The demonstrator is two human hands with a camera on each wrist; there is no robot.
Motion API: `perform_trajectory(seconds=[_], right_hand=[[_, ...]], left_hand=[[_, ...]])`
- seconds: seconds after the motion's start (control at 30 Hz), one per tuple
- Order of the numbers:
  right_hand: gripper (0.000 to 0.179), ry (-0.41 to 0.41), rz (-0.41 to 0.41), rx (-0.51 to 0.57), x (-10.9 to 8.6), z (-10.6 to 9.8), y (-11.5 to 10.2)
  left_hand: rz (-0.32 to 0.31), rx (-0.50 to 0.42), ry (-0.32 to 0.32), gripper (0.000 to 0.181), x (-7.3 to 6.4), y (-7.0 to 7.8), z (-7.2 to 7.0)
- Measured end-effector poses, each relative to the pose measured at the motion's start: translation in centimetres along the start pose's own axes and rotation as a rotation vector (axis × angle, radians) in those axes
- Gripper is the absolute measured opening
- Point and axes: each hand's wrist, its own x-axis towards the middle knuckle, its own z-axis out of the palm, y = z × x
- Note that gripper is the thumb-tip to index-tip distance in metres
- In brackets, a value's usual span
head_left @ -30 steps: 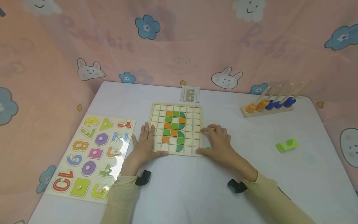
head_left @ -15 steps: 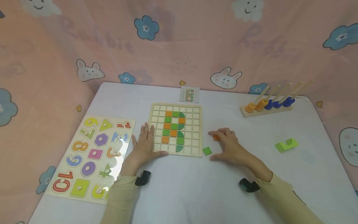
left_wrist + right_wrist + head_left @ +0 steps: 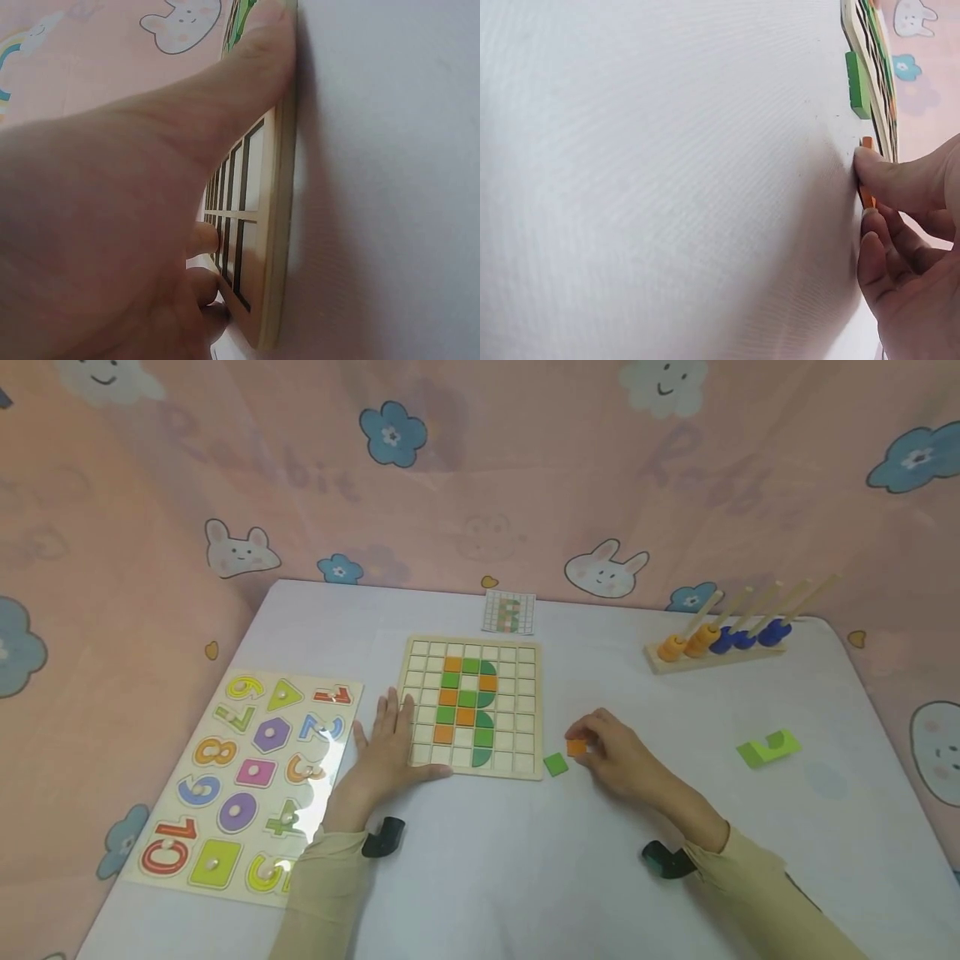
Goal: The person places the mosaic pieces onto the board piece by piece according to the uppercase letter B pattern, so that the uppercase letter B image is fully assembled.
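A wooden grid board (image 3: 517, 760) lies mid-table, with orange and green tiles (image 3: 465, 717) set in a letter-like pattern. My left hand (image 3: 386, 747) rests along its lower left corner, fingers straight at the left side and thumb (image 3: 259, 56) along the front edge. To the right of the board, my right hand (image 3: 618, 756) pinches an orange square tile (image 3: 576, 747) between thumb and fingers, low at the tabletop. A loose green square tile (image 3: 556, 765) lies between the board and that hand; the right wrist view shows this green tile (image 3: 859, 86) beyond the thumb.
A number-and-shape puzzle board (image 3: 251, 777) lies at left, partly under the left sleeve. A small pattern card (image 3: 509, 612) is behind the grid board. At right stand a peg rack with orange and blue beads (image 3: 720, 652) and a light green notched block (image 3: 768, 749).
My right hand has left the board's right edge, moved right and closed its fingers on the orange tile. The green tile has come into full view. My left hand has stayed put.
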Motion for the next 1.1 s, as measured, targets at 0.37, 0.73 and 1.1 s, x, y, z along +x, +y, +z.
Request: perform_trajectory(seconds=[0.37,0.73,1.1], right_hand=[[0.029,0.010,-0.006,-0.015,0.5,-0.1,-0.3],[0.028,0.039,-0.038,0.001,1.3,0.5,-1.5],[0.033,0.006,-0.106,0.051,3.1,3.6,-4.0]], left_hand=[[0.001,-0.008,0.001,0.131,0.1,0.2,-0.1],[-0.002,-0.007,-0.002,0.131,0.1,0.0,0.0],[0.000,0.001,0.006,0.130,0.1,0.0,0.0]])
